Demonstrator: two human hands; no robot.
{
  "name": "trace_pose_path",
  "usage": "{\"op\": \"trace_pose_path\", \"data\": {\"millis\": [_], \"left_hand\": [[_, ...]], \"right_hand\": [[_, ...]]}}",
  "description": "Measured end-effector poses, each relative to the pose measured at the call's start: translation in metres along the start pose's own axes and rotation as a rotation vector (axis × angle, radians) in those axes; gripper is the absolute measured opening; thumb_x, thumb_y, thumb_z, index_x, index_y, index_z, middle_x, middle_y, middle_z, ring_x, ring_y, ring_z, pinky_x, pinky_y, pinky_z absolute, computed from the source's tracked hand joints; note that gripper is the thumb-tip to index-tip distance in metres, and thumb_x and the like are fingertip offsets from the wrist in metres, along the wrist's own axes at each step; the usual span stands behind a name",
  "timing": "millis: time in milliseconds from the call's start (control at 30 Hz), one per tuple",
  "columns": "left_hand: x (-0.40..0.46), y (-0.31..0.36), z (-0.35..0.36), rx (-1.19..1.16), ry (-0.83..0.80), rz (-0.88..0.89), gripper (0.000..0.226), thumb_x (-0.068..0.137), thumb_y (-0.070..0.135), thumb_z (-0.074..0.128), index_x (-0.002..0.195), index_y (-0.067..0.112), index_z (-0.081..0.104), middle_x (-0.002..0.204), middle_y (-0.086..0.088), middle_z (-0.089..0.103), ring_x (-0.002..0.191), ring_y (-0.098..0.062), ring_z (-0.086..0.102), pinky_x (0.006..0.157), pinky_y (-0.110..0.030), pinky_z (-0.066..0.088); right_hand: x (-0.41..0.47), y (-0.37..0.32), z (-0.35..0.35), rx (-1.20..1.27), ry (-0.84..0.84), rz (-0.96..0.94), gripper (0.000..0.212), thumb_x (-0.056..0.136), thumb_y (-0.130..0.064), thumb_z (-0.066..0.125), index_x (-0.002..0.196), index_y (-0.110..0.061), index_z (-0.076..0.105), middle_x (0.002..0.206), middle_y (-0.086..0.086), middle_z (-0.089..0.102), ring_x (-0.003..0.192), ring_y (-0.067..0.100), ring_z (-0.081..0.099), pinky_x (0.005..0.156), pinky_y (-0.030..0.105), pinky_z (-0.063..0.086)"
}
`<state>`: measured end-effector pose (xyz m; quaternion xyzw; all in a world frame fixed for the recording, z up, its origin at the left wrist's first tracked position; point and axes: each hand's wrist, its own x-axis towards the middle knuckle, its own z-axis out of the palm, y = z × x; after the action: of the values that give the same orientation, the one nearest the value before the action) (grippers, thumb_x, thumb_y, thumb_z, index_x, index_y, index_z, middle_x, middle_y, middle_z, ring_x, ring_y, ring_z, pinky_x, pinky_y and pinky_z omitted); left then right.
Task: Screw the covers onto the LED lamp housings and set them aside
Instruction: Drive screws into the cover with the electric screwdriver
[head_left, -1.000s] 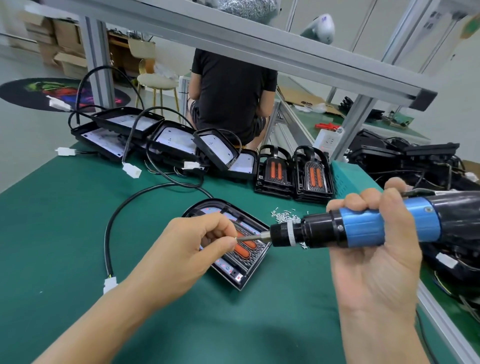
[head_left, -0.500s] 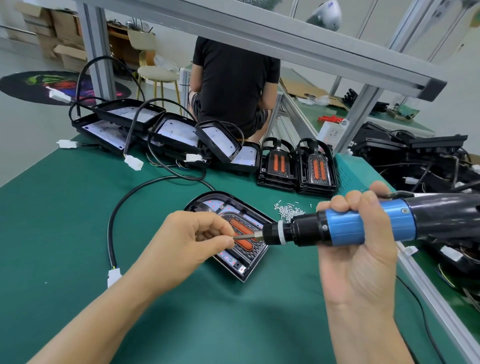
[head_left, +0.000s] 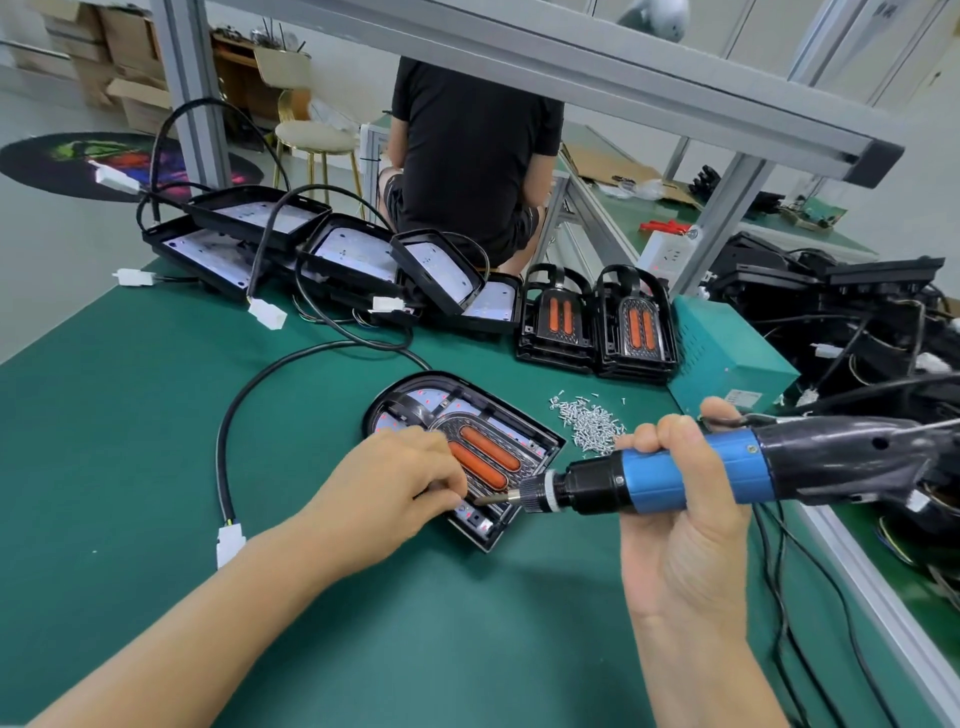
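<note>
A black LED lamp housing (head_left: 405, 402) with an orange-lensed cover (head_left: 483, 457) lies flat on the green table (head_left: 130, 441) in front of me. My left hand (head_left: 384, 488) rests on its near left side, fingertips pinched by the screwdriver bit, likely on a small screw I cannot make out. My right hand (head_left: 675, 499) grips a blue and black electric screwdriver (head_left: 675, 475), held almost level, its bit (head_left: 493, 500) pointing left at the housing's near corner. A heap of loose silver screws (head_left: 589, 421) lies just right of the housing.
Several open housings (head_left: 343, 254) with black cables lean in a row at the back left. Two covered lamps (head_left: 595, 327) stand beside a teal box (head_left: 727, 358). More black lamps (head_left: 841, 312) pile up at the right. A person in black sits behind the table. Cords hang off the right edge.
Both hands came down together from mid-air toward the housing. The screwdriver bit, with my left fingertips at it, has dropped to the cover's near corner.
</note>
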<state>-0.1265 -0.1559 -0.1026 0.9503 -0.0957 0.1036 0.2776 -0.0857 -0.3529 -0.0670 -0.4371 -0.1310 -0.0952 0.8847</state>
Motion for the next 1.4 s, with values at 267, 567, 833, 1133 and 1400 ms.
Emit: {"op": "trace_pose_path", "data": {"millis": [267, 567, 833, 1133, 1400], "left_hand": [[0.013, 0.005, -0.005, 0.307, -0.235, 0.126, 0.025, 0.099, 0.034, 0.042, 0.107, 0.033, 0.065, 0.1, 0.012, 0.049, 0.101, -0.007, 0.044, 0.091, -0.026, 0.027], [0.006, 0.013, -0.002, 0.61, -0.205, 0.139, 0.03, 0.078, 0.024, 0.042, 0.097, 0.025, 0.065, 0.097, 0.006, 0.048, 0.093, -0.019, 0.039, 0.081, -0.03, 0.027], [-0.001, 0.011, -0.006, 0.601, -0.178, 0.178, 0.034, 0.063, 0.019, 0.051, 0.091, 0.029, 0.068, 0.085, 0.009, 0.054, 0.081, -0.017, 0.048, 0.077, -0.03, 0.04], [0.001, 0.007, 0.002, 0.427, -0.141, 0.128, 0.038, 0.078, 0.016, 0.046, 0.11, 0.031, 0.062, 0.103, 0.012, 0.051, 0.097, -0.014, 0.04, 0.089, -0.027, 0.026], [-0.005, 0.007, 0.002, 0.332, 0.023, 0.157, 0.03, 0.054, 0.003, 0.072, 0.075, 0.025, 0.07, 0.077, 0.008, 0.06, 0.072, -0.019, 0.057, 0.071, -0.03, 0.042]], "right_hand": [[-0.001, -0.001, 0.005, -0.097, -0.047, -0.012, 0.035, 0.076, -0.007, 0.064, 0.104, -0.023, 0.05, 0.067, -0.006, 0.057, 0.068, 0.015, 0.054, 0.078, 0.03, 0.045], [-0.002, -0.005, 0.012, -0.144, -0.126, -0.019, 0.036, 0.076, -0.008, 0.066, 0.105, -0.022, 0.05, 0.068, -0.004, 0.058, 0.07, 0.015, 0.056, 0.072, 0.024, 0.05], [-0.002, -0.002, 0.015, -0.154, -0.161, 0.01, 0.034, 0.076, -0.008, 0.066, 0.103, -0.024, 0.051, 0.067, -0.006, 0.057, 0.071, 0.015, 0.056, 0.071, 0.023, 0.05], [0.0, -0.005, 0.017, -0.154, -0.165, 0.007, 0.034, 0.075, -0.007, 0.065, 0.103, -0.023, 0.052, 0.067, -0.005, 0.057, 0.07, 0.015, 0.057, 0.071, 0.023, 0.051], [0.0, -0.005, 0.02, -0.175, -0.188, 0.003, 0.033, 0.076, -0.006, 0.066, 0.099, -0.025, 0.054, 0.068, -0.006, 0.058, 0.069, 0.014, 0.056, 0.068, 0.023, 0.051]]}}
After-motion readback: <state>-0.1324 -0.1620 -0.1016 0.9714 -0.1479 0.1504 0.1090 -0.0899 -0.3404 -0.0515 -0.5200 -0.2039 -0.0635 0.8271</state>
